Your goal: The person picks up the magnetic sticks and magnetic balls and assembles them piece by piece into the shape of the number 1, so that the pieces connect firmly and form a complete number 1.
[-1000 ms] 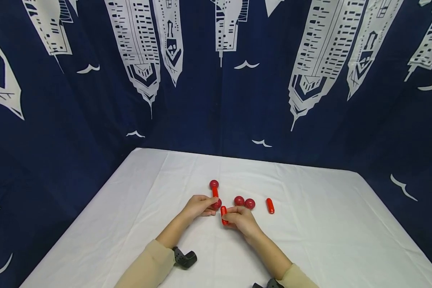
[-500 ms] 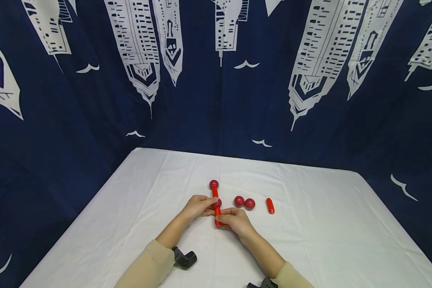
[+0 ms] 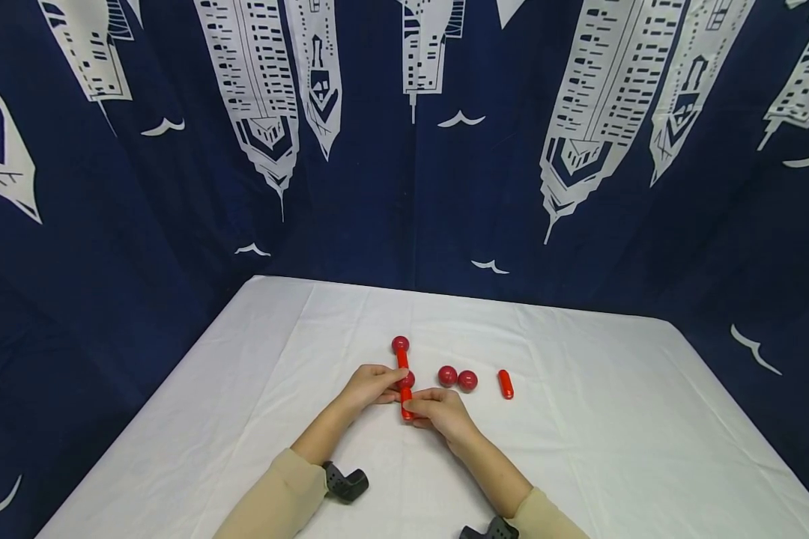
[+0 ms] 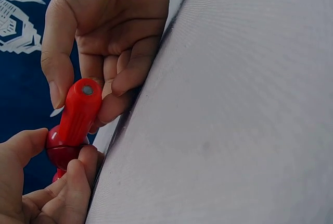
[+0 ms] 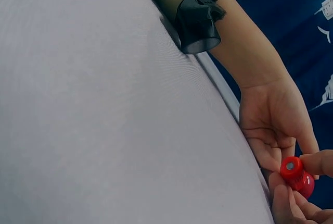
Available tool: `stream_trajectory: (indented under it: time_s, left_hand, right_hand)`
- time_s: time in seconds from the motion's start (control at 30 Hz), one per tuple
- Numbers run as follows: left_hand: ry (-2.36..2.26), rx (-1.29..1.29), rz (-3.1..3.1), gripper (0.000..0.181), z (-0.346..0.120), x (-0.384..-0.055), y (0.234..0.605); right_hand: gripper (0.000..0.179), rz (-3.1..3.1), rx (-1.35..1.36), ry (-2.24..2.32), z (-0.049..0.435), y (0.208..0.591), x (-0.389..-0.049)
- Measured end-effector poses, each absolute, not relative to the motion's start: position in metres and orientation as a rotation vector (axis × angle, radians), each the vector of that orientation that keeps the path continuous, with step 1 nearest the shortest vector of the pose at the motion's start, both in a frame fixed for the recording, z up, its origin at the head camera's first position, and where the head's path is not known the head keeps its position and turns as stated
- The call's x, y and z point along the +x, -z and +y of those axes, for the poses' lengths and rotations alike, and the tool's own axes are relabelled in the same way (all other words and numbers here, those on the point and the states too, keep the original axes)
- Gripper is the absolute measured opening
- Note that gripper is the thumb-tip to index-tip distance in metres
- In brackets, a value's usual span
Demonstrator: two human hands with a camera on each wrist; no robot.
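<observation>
In the head view my left hand [image 3: 371,385] pinches a dark red ball [image 3: 409,379] between thumb and fingers. A bright red rod [image 3: 402,360] runs from that ball to another red ball [image 3: 401,344] at the far end. My right hand [image 3: 445,412] pinches a second red rod [image 3: 406,395], whose far end touches the near side of the held ball. The left wrist view shows a round grey metal spot on the free end of this red rod [image 4: 78,114], and the held ball [image 4: 65,148] directly behind it.
Two loose red balls [image 3: 448,376] [image 3: 468,381] lie side by side right of the hands. Further right is a loose red rod [image 3: 505,384]. A white cloth [image 3: 613,419] covers the table, and a dark blue patterned curtain [image 3: 411,224] hangs behind it.
My right hand has moved left with its rod, bringing the rod from beside the held ball to touch its near side. The left hand has stayed in place.
</observation>
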State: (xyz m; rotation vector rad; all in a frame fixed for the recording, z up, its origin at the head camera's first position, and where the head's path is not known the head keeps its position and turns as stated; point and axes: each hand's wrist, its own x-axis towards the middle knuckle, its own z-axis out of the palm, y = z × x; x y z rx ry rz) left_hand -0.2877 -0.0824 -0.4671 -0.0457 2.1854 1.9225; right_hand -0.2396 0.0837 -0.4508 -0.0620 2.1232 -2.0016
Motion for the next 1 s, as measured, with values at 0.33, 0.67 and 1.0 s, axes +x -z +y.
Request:
stream_trajectory:
  time_s: [0.33, 0.67, 1.0]
  left_hand:
    - [-1.956, -0.041, 2.166, 0.039, -0.0817, -0.2859, 0.4648]
    - [-1.971, -0.028, 2.175, 0.04, -0.0813, -0.2859, 0.4644]
    - [-1.962, -0.003, 2.184, 0.041, -0.0802, -0.2805, 0.4594]
  right_hand:
    - [0.026, 2.049, -0.066, 2.017, 0.0857, 0.4508, -0.2382]
    - [0.025, 1.916, -0.14, 1.983, 0.0886, 0.4551, -0.2385]
    - [0.026, 1.914, -0.099, 2.018, 0.0891, 0.4543, -0.2371]
